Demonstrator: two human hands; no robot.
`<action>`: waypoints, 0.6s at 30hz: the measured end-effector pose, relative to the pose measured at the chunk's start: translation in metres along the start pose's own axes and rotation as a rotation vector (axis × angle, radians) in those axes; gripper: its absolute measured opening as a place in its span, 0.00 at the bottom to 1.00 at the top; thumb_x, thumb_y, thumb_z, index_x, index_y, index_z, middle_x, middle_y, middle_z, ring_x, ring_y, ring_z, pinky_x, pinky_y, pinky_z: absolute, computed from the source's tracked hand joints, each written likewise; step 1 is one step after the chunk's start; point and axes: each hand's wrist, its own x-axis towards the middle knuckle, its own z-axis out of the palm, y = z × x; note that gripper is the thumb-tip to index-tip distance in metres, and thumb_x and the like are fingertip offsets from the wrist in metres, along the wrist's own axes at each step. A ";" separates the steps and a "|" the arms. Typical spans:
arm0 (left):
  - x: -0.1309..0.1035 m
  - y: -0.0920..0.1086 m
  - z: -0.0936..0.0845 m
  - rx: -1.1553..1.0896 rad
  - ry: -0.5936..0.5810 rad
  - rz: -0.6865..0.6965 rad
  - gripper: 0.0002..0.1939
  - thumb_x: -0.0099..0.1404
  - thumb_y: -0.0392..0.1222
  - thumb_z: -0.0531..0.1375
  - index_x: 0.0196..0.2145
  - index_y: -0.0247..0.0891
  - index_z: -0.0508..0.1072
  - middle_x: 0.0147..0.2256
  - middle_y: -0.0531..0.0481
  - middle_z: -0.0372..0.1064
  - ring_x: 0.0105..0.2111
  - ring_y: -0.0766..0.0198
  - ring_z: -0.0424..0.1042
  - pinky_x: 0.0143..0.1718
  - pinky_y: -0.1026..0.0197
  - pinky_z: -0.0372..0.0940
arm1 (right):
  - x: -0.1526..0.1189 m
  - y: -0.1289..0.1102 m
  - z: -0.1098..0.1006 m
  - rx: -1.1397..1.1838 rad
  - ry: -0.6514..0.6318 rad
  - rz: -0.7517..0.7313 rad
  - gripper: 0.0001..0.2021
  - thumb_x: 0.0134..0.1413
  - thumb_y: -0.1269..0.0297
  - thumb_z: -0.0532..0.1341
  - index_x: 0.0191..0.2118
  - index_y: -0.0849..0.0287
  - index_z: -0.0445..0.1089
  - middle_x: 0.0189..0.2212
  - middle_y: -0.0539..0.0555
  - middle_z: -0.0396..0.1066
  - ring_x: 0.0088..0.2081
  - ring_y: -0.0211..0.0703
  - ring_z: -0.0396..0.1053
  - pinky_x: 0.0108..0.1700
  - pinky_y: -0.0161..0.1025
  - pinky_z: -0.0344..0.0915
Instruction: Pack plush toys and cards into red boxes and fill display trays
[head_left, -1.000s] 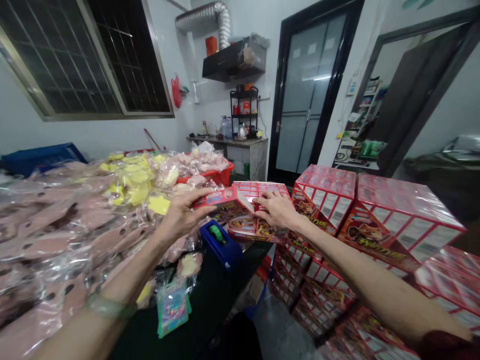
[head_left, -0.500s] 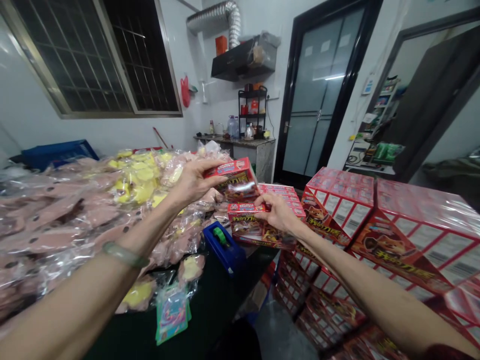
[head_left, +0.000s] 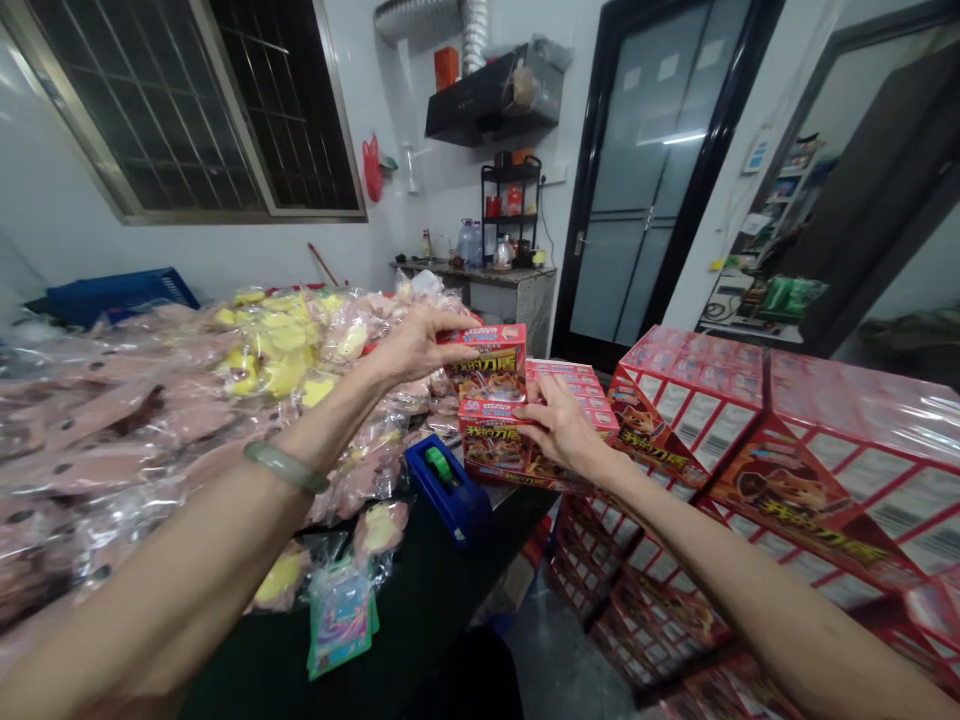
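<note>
My left hand (head_left: 431, 345) grips a small red printed box (head_left: 491, 372) by its left end, thumb in front and fingers over the top. This box rests level, or nearly so, on a row of matching red boxes (head_left: 495, 445) at the table's edge. With bent fingers, my right hand (head_left: 559, 425) holds the front and top edge of that lower row, close to the upper box's lower right corner. Its palm hides part of the row. Just left of the row is a blue tape dispenser (head_left: 448, 490) with a green roll.
Plastic-wrapped pink and yellow plush-like pieces (head_left: 172, 420) cover the table's left side. A few colourful cards (head_left: 341, 618) lie at the front. Shrink-wrapped red box stacks (head_left: 817, 480) stand at the right. Behind are a counter (head_left: 517, 278) and a glass door (head_left: 637, 190).
The upper box has gone from tilted to level and moved slightly right and down onto the row, with my left hand still on it. My right hand stays at nearly the same spot.
</note>
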 end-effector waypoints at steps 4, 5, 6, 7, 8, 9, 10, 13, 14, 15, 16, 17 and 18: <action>0.000 -0.015 0.024 0.154 -0.062 -0.041 0.16 0.58 0.40 0.60 0.44 0.35 0.74 0.35 0.48 0.75 0.33 0.62 0.73 0.35 0.61 0.68 | -0.001 -0.002 -0.003 0.042 0.014 0.034 0.02 0.50 0.72 0.62 0.31 0.59 0.70 0.33 0.55 0.58 0.37 0.46 0.57 0.36 0.42 0.60; 0.001 -0.017 0.029 0.195 -0.061 -0.046 0.15 0.59 0.40 0.60 0.44 0.35 0.74 0.35 0.48 0.75 0.33 0.62 0.72 0.34 0.61 0.67 | -0.001 -0.004 -0.003 0.054 0.035 0.074 0.04 0.49 0.72 0.63 0.33 0.59 0.69 0.33 0.55 0.58 0.37 0.47 0.58 0.37 0.43 0.61; 0.001 -0.020 0.034 0.231 -0.057 -0.047 0.15 0.59 0.39 0.59 0.44 0.34 0.74 0.35 0.48 0.75 0.33 0.62 0.72 0.35 0.61 0.67 | -0.001 -0.006 -0.002 0.065 0.063 0.121 0.07 0.48 0.72 0.63 0.35 0.59 0.67 0.34 0.55 0.59 0.39 0.48 0.59 0.39 0.45 0.62; 0.002 -0.022 0.038 0.259 -0.059 -0.046 0.15 0.59 0.39 0.59 0.44 0.34 0.73 0.35 0.47 0.74 0.34 0.61 0.72 0.36 0.61 0.67 | -0.001 -0.007 -0.002 0.069 0.093 0.164 0.12 0.47 0.72 0.64 0.39 0.59 0.65 0.37 0.56 0.60 0.41 0.50 0.60 0.41 0.47 0.63; 0.002 -0.023 0.042 0.281 -0.064 -0.041 0.15 0.60 0.39 0.58 0.45 0.34 0.73 0.35 0.47 0.73 0.34 0.61 0.72 0.37 0.60 0.66 | -0.001 -0.009 -0.001 0.065 0.119 0.195 0.16 0.45 0.72 0.64 0.42 0.59 0.63 0.41 0.58 0.60 0.45 0.52 0.60 0.45 0.50 0.63; 0.002 -0.023 0.044 0.308 -0.077 -0.033 0.15 0.61 0.39 0.57 0.46 0.34 0.72 0.36 0.47 0.73 0.35 0.61 0.71 0.38 0.60 0.66 | 0.000 -0.010 0.000 0.054 0.135 0.211 0.21 0.44 0.72 0.65 0.47 0.60 0.60 0.46 0.61 0.59 0.50 0.55 0.59 0.49 0.53 0.61; 0.002 -0.023 0.047 0.336 -0.099 -0.023 0.15 0.61 0.38 0.56 0.46 0.35 0.72 0.36 0.47 0.72 0.35 0.61 0.71 0.39 0.60 0.66 | 0.000 -0.010 0.001 0.044 0.141 0.214 0.27 0.44 0.71 0.65 0.51 0.60 0.57 0.52 0.64 0.56 0.55 0.58 0.55 0.53 0.56 0.59; -0.002 -0.022 0.053 0.424 -0.173 0.003 0.16 0.64 0.38 0.53 0.48 0.37 0.70 0.39 0.45 0.71 0.38 0.61 0.70 0.42 0.59 0.65 | 0.000 -0.009 0.004 0.043 0.131 0.226 0.40 0.44 0.68 0.66 0.61 0.62 0.44 0.63 0.67 0.41 0.64 0.58 0.43 0.60 0.56 0.51; -0.004 -0.022 0.056 0.455 -0.189 0.010 0.16 0.65 0.38 0.52 0.48 0.36 0.70 0.41 0.43 0.70 0.40 0.59 0.70 0.45 0.57 0.64 | 0.001 -0.008 0.004 0.042 0.110 0.233 0.43 0.44 0.67 0.65 0.62 0.62 0.41 0.64 0.67 0.39 0.65 0.57 0.41 0.60 0.55 0.51; -0.007 -0.022 0.060 0.486 -0.198 0.016 0.16 0.66 0.41 0.51 0.49 0.35 0.69 0.43 0.41 0.69 0.44 0.57 0.69 0.48 0.55 0.62 | 0.002 -0.008 0.005 0.028 0.068 0.238 0.43 0.46 0.66 0.65 0.63 0.62 0.40 0.64 0.67 0.40 0.65 0.57 0.40 0.60 0.56 0.51; -0.009 -0.023 0.064 0.515 -0.202 0.021 0.18 0.66 0.44 0.50 0.50 0.33 0.68 0.46 0.38 0.68 0.49 0.53 0.66 0.51 0.51 0.60 | 0.003 -0.008 0.005 -0.006 0.006 0.241 0.40 0.47 0.64 0.64 0.63 0.63 0.43 0.64 0.66 0.43 0.65 0.57 0.41 0.60 0.57 0.51; -0.011 -0.025 0.068 0.543 -0.209 0.025 0.22 0.66 0.49 0.50 0.51 0.32 0.66 0.50 0.35 0.65 0.53 0.49 0.62 0.54 0.48 0.57 | 0.004 -0.009 0.005 -0.061 -0.073 0.244 0.36 0.49 0.63 0.63 0.62 0.63 0.47 0.63 0.66 0.47 0.65 0.59 0.41 0.59 0.60 0.51; -0.014 -0.027 0.073 0.567 -0.218 0.027 0.27 0.64 0.54 0.51 0.53 0.30 0.63 0.53 0.33 0.62 0.57 0.45 0.57 0.56 0.45 0.53 | 0.006 -0.011 0.005 -0.126 -0.154 0.247 0.32 0.51 0.61 0.61 0.60 0.64 0.52 0.62 0.66 0.52 0.65 0.61 0.42 0.58 0.62 0.50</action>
